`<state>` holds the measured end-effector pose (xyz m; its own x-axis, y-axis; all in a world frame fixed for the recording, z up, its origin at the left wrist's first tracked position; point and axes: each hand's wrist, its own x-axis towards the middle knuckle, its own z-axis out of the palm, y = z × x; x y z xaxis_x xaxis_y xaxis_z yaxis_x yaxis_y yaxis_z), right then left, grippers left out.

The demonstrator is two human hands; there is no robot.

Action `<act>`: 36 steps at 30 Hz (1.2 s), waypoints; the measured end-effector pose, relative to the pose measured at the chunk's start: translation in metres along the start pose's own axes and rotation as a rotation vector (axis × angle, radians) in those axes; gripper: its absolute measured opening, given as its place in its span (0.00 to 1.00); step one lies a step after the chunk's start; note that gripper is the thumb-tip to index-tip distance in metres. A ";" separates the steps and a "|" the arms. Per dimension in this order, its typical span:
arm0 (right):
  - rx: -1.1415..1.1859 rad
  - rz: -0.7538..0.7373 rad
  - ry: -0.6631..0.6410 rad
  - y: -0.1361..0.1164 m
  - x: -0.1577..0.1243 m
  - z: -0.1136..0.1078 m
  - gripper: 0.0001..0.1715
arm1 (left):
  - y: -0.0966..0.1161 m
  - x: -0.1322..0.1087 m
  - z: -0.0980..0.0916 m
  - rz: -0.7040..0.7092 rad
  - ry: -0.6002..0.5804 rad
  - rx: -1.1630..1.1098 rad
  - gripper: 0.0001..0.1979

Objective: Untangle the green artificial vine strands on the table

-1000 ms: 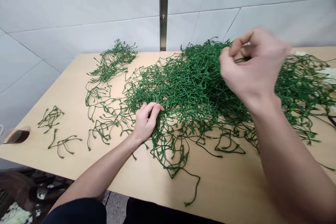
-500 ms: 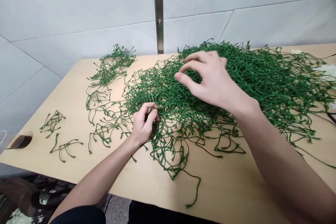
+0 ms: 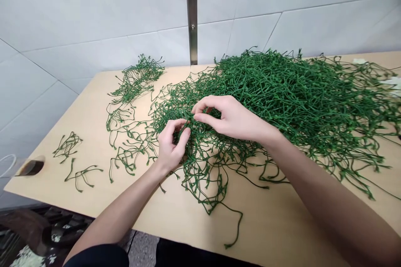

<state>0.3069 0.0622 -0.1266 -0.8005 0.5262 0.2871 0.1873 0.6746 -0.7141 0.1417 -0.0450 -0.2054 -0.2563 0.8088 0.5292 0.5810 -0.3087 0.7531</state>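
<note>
A large tangled heap of thin green artificial stems (image 3: 282, 91) with small forked tips spreads over the pale wooden table (image 3: 194, 225). At the heap's near left edge is my left hand (image 3: 173, 144), its fingers curled and the thumb close to the index finger around a green stem. Just right of it, my right hand (image 3: 224, 117) is over the stems, thumb and fingertips pinched together on a thin green stem close to the left fingertips. Most of the held stem is hidden among the others.
A smaller bunch of stems (image 3: 138, 77) lies at the back left, with a few loose stems (image 3: 83, 175) nearer the left edge. A cup of dark liquid (image 3: 31, 167) stands at the left corner. White petals (image 3: 393, 85) lie far right. A tiled wall (image 3: 94, 16) backs the table.
My right hand has come down and left from above the heap to beside my left hand, its fingers closing. The left hand stays about in place, its finger and thumb slightly further apart.
</note>
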 end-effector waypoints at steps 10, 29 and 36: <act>0.228 0.091 -0.309 0.003 -0.001 -0.006 0.13 | 0.001 -0.001 0.004 -0.039 0.074 -0.259 0.06; -0.231 0.045 0.326 0.005 -0.005 -0.023 0.08 | 0.003 0.000 0.007 -0.003 0.066 -0.214 0.12; 0.229 0.084 -0.093 -0.003 -0.001 0.007 0.20 | 0.000 0.000 0.004 0.281 -0.019 -0.156 0.10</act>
<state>0.3034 0.0557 -0.1290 -0.8385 0.5183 0.1681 0.1299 0.4899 -0.8620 0.1449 -0.0432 -0.2073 -0.0869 0.6900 0.7185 0.5015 -0.5929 0.6301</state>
